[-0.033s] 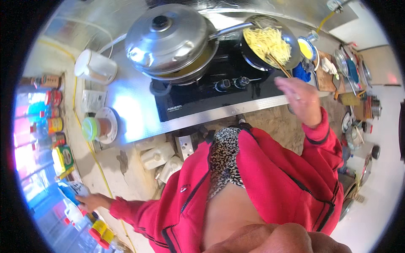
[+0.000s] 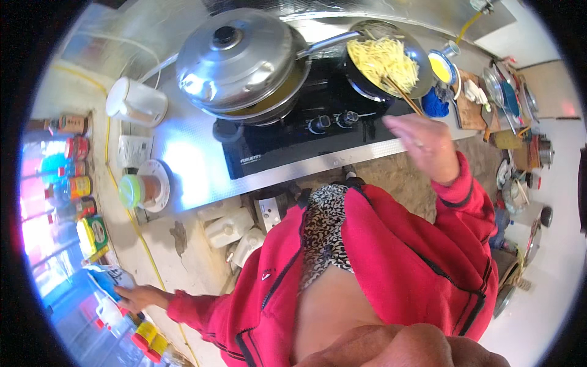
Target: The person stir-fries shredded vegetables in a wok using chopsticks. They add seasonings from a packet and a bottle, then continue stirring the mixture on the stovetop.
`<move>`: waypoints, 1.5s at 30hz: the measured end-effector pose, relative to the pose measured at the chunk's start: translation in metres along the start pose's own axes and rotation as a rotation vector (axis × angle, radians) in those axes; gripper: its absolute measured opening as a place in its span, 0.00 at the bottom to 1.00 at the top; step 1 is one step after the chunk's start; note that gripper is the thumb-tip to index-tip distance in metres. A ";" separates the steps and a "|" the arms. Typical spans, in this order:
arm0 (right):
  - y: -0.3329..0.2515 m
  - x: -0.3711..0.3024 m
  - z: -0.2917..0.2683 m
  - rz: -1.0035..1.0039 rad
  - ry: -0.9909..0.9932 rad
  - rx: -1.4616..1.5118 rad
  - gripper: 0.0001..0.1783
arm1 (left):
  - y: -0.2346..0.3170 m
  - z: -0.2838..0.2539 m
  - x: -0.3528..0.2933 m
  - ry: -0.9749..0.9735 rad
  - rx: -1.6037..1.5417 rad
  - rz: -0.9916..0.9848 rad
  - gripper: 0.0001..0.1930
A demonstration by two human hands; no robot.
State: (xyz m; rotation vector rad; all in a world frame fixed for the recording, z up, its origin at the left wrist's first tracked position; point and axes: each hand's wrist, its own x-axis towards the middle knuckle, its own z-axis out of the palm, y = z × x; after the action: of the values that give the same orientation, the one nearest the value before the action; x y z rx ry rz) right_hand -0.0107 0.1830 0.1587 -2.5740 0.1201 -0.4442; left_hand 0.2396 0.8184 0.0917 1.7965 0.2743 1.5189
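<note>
My left hand reaches to the window sill at far left, its fingers closed on a blue-and-white packet. My right hand hovers in front of the stove's right part, fingers stretched out, with nothing visible in it. Just beyond it, a pair of chopsticks leans in a dark wok. Pale yellow shredded strips, like potato, fill the wok. To its left, a large steel pot with a domed lid stands on the black gas stove.
Jars and bottles line the sill, with red-and-yellow containers near my left hand. A white jug and green-lidded jar stand left of the stove. Right of the wok are a bowl of yellow liquid, a blue cloth and a cutting board.
My left hand has drawn the packet slightly toward me, and the packet has tilted. My right hand has shifted a little to the left, its fingers still stretched out.
</note>
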 end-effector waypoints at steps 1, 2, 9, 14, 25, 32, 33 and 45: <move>0.000 0.001 0.006 -0.072 0.004 0.034 0.13 | 0.030 -0.006 -0.020 -0.084 0.127 0.012 0.19; 0.000 0.004 0.013 -0.161 0.001 0.077 0.13 | 0.057 -0.019 -0.037 -0.153 0.271 0.029 0.20; 0.020 0.010 0.016 -0.419 0.060 0.255 0.20 | 0.236 0.010 -0.264 -0.885 -0.759 -0.634 0.04; 0.096 -0.019 -0.022 -0.354 0.057 0.207 0.18 | 0.390 0.038 -0.368 -1.437 -0.879 -0.562 0.03; 0.207 -0.029 -0.087 -0.168 0.137 0.528 0.07 | 0.495 0.079 -0.439 -1.658 -1.005 -0.532 0.17; 0.206 -0.021 -0.096 -0.042 0.203 0.725 0.08 | 0.480 0.076 -0.503 -1.732 -1.383 -1.305 0.47; 0.209 -0.022 -0.091 -0.009 0.193 0.733 0.08 | 0.485 0.073 -0.513 -1.746 -1.480 -1.280 0.44; 0.200 -0.019 -0.082 -0.268 0.440 0.178 0.18 | 0.471 0.082 -0.494 -1.705 -1.313 -1.108 0.34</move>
State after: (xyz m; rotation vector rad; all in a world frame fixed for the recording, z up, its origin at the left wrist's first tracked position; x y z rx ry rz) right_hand -0.0558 -0.0256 0.1173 -2.2864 -0.1084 -1.0680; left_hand 0.0403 0.1634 0.0281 0.8576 -0.4510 -0.7695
